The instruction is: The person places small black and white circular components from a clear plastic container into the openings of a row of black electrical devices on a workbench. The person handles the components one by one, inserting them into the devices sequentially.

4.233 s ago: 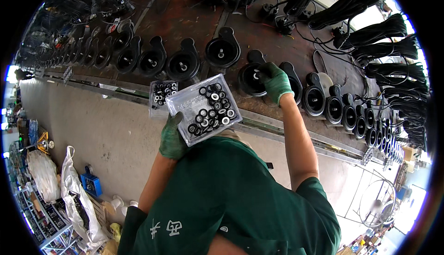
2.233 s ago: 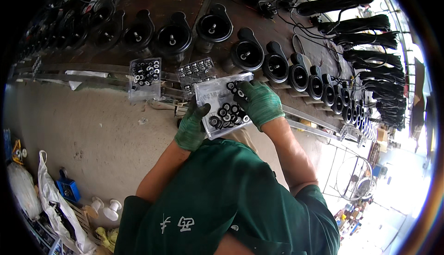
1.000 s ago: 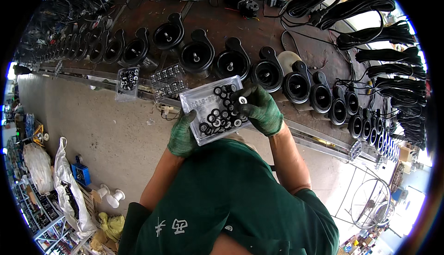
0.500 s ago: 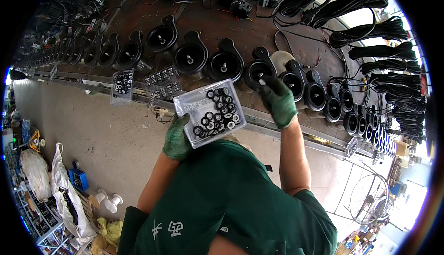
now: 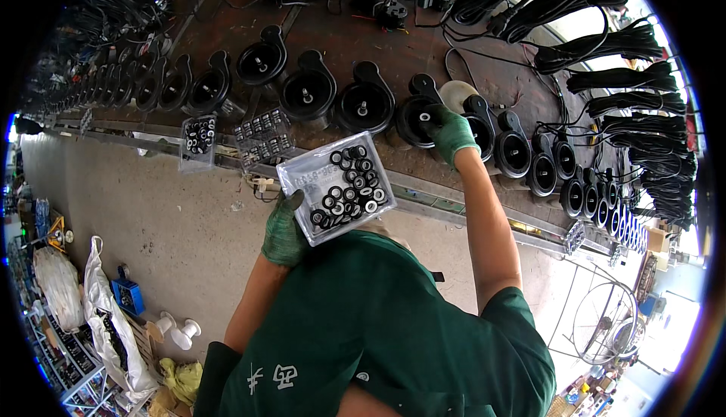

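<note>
My left hand (image 5: pixel 286 229), in a green glove, grips the left edge of a clear plastic box (image 5: pixel 301 175), thumb over the rim. Inside lie several black-and-white seal rings (image 5: pixel 349 193), loose and heaped toward one side. My right hand (image 5: pixel 452 131), gloved too, reaches into a round black pump housing (image 5: pixel 409 131) on the bench. Its fingertips are closed at a small pale seal ring (image 5: pixel 425 117) in the middle of the housing; the fingers partly cover this spot. Similar housings (image 5: pixel 365 107) with metal shafts at their centres stand to the left.
More black housings (image 5: pixel 514 152) line the bench edge to the right. Bundled black cables (image 5: pixel 597 46) lie along the back and right. Another box of rings (image 5: pixel 200 137) and a tray of small metal parts (image 5: pixel 265 133) sit at the front edge. A pale disc (image 5: pixel 458 96) lies behind my right hand.
My right hand has moved up and slightly left, farther into the housing, bringing the pale ring to its centre. The left hand and box have shifted slightly left.
</note>
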The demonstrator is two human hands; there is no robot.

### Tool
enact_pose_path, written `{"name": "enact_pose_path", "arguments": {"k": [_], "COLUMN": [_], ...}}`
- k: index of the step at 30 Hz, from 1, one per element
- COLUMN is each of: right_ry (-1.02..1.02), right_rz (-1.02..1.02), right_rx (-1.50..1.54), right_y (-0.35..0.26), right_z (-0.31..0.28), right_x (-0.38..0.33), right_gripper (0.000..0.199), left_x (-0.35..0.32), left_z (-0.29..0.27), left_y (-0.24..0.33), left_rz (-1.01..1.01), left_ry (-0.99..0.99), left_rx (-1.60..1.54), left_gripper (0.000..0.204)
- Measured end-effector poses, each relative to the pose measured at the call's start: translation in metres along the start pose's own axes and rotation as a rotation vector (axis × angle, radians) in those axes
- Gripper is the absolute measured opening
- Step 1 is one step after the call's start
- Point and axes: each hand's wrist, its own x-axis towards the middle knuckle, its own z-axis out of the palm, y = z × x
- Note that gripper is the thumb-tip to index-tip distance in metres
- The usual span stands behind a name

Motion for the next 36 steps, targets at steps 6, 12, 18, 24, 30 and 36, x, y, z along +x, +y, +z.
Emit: {"name": "enact_pose_path", "arguments": {"k": [6,12,18,24,30,36], "right_ry": [-0.034,0.168,-0.021,0.087,0.086,0.128], "right_rz": [-0.076,-0.663,-0.152,0.078,0.077,-0.134], "right_rx": [0.071,-0.28,0.651,0.955,0.528,-0.208], "right_y": [0.019,0.014,0.033,0.05,0.073,0.079], "right_z": [-0.004,-0.051,-0.057,-0.083,-0.082,-0.082], "right_x": [0.003,-0.039,-0.06,-0.061,-0.039,-0.019], "right_gripper": [0.035,0.024,0.024,0.023,0.02,0.025], "left_x": [-0.001,0.001,0.004,0.008,0.009,0.005], "left_z": [-0.002,-0.006,0.004,0.014,0.028,0.048], "left_y": [0.0,-0.003,-0.009,-0.02,-0.037,-0.057], "left_rz": [-0.007,0.001,0.009,0.002,0.011,0.025], "left_ry": [0.012,0.001,-0.048,-0.037,0.0,0.056], "left_rx": [0.025,0.005,0.005,0.029,0.011,-0.025], "left_gripper": [0.076,0.074,0.07,0.068,0.074,0.078]}}
